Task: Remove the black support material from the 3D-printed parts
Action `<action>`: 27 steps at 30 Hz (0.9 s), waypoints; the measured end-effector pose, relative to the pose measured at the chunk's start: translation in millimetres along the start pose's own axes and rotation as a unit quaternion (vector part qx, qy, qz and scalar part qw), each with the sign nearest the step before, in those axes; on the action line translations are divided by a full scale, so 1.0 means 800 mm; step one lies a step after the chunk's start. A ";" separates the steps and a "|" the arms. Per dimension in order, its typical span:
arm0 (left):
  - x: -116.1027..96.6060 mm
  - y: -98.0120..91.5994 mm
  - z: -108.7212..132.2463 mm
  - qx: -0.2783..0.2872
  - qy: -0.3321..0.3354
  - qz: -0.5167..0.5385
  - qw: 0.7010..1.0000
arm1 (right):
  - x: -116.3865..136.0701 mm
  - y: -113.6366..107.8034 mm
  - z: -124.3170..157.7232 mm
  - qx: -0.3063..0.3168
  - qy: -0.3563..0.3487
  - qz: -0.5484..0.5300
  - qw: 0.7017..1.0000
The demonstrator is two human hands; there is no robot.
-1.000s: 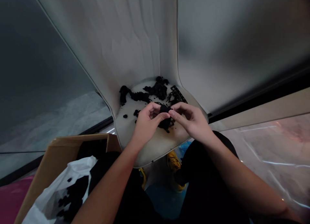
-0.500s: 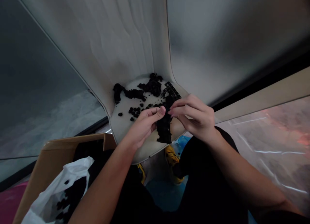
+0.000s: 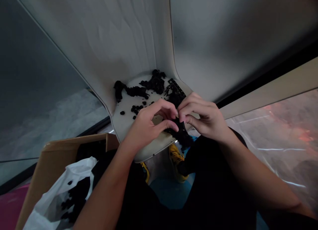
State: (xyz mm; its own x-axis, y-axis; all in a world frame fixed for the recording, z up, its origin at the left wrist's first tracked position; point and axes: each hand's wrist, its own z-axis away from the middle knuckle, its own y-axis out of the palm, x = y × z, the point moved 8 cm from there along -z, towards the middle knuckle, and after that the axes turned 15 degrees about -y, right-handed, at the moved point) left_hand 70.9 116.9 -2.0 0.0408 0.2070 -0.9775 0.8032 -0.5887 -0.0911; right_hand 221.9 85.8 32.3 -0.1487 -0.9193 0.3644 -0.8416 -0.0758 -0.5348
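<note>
Two bare hands, head view, set close together above the front of a pale chair seat (image 3: 149,148).

Item: right hand (image 3: 206,119). Thumb and fingertips meet in a narrow pinch at the top of a black strip (image 3: 182,135); the grip is closed on it. Hold at the upper edge, which apparently lets the rest drape freely.

Item: left hand (image 3: 149,122). Thumb and fingers curve round with a small gap between their tips, beside the strip's upper part; whether this grip has hold of anything cannot be told. The near placing suggests a steadying or fingertip role.

Item: black strip, ragged and limp. Location: below the fingertips, slanting past the seat's front edge toward the right knee.

Item: small black round pieces (image 3: 134,109), loose on the seat behind the left hand; one single piece (image 3: 122,113) apart from the rest.

Item: black twisted length (image 3: 135,91) and black clump (image 3: 156,84), lying farther back, seemingly kept out of the hands' way.

Item: perforated black piece (image 3: 176,90), at the seat's right side, partly behind the right hand.

Item: cardboard box (image 3: 47,157), beside the left leg, containing a white bag (image 3: 79,167) with black pieces (image 3: 77,197) inside; apparently placed for easy reach.
</note>
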 end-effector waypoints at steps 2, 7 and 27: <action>-0.004 0.001 0.001 -0.009 0.026 -0.003 1.000 | -0.002 0.000 0.000 -0.028 0.007 -0.009 1.000; -0.015 0.003 0.006 -0.023 0.080 -0.083 0.993 | -0.005 0.003 -0.002 -0.080 0.026 -0.026 0.996; -0.019 0.005 0.026 -0.285 0.177 -0.123 0.934 | 0.000 0.052 0.000 -0.257 0.144 -0.033 0.955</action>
State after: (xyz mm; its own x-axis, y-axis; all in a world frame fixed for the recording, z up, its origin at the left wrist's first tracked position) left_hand 61.2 94.8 8.1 -0.0731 0.5856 -0.8073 0.9960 0.0018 -0.0889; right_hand 187.3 82.6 10.1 -0.1607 -0.7692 0.6184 -0.9868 0.1381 -0.0847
